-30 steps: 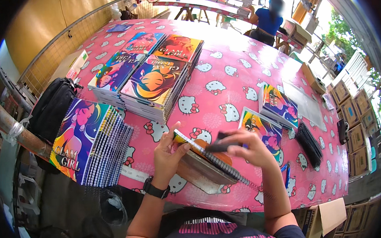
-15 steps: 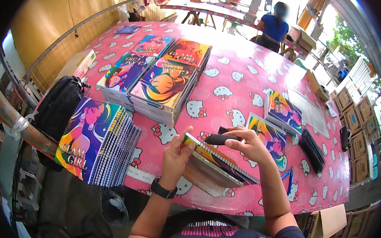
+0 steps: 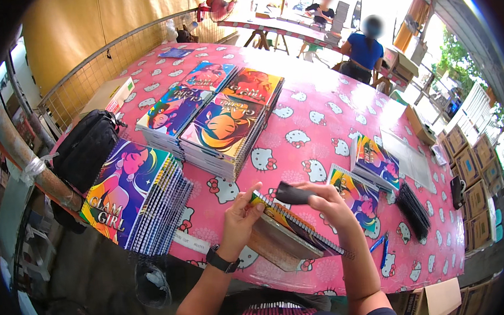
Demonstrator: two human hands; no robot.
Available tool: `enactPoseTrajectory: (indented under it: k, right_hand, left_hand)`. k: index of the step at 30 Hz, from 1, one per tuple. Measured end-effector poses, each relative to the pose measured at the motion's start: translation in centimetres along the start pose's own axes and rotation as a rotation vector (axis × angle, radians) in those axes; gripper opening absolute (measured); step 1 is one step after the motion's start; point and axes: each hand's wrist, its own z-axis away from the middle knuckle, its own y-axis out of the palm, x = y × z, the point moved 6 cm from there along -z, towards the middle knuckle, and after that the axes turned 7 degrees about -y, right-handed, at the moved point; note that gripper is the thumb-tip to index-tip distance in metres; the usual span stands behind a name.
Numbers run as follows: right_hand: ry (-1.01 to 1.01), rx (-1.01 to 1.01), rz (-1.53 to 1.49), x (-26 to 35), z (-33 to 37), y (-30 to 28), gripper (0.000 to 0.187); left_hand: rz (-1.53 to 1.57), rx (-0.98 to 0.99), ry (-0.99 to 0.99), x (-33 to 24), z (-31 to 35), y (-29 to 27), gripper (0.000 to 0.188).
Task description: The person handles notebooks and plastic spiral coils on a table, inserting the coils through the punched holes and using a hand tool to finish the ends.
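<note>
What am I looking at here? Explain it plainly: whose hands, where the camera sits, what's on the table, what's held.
There is no robot; these are a person's bare hands. The camera is the left of two wide fisheye ones worn on the head, looking down, so straight edges bend.

The left hand grips the upper end of a spiral notebook, by a worn board. The right hand holds a dark object I cannot identify.

On the pink-covered table are stacked notebooks, an overlapping row of notebooks at the left edge, and, to the right, more notebooks, black coils and a blue tool. Two other people sit farther off.
</note>
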Motion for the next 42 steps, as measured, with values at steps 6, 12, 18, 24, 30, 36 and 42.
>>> enactPoseTrajectory:
  k: [6,12,18,24,30,36,42]
  right_hand:
    - [0.110,-0.029,0.859,-1.6,1.5,-2.4,0.057]
    - [-0.191,-0.087,0.657,8.0,3.5,1.3,0.053]
    - [-0.330,-0.297,0.736,10.8,4.4,3.4,0.043]
    - [-0.290,-0.268,0.853,11.5,4.8,3.9,0.037]
    - [-0.498,-0.301,0.958,12.7,4.1,4.9,0.021]
    - [-0.891,-0.736,0.327,18.7,4.2,3.1,0.019]
    - [-0.768,-0.575,-0.114,15.9,-8.4,9.1,0.018]
  left_hand:
    - [-0.085,0.008,0.010,-0.9,-0.2,1.1,0.039]
    - [-0.245,0.053,0.248,-4.6,0.8,4.2,0.027]
    - [-0.318,0.204,0.389,-7.2,2.2,7.8,0.022]
    - [-0.286,0.207,0.342,-7.4,2.8,7.8,0.019]
    - [-0.304,0.105,0.357,-7.7,2.4,6.8,0.040]
    - [-0.262,-0.361,0.509,-10.9,2.8,0.8,0.055]
    - [-0.109,-0.663,0.645,-18.1,10.0,-11.4,0.039]
